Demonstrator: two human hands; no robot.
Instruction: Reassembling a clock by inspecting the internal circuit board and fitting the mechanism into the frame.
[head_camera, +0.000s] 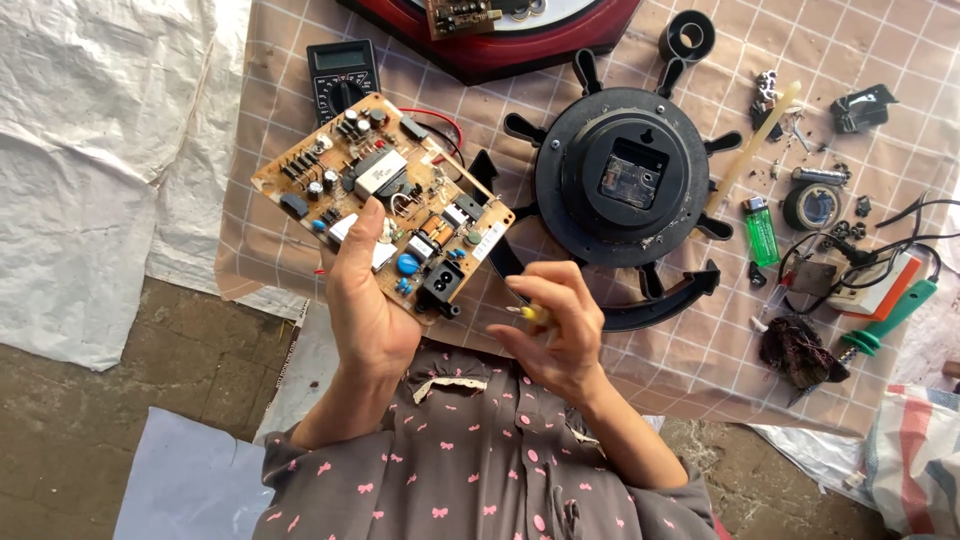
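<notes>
My left hand (365, 300) holds up a tan circuit board (385, 195) crowded with capacitors, a white transformer, a blue disc part and a black socket; my thumb lies across its near edge. Red and black wires trail from the board's far side. My right hand (560, 325) is curled beside the board's right corner, pinching a small yellow-handled tool (528, 313), probably a screwdriver, whose tip I cannot make out. Just beyond my right hand lies a black round clock body (620, 175) with spoke-like handles, back side up.
A black multimeter (342, 75) lies behind the board and a dark red wooden frame (520, 50) at the top. At the right lie a green lighter (762, 230), tape rolls, a glue stick, a green-handled soldering iron (895, 315) and tangled wires, all on a checked cloth (700, 360).
</notes>
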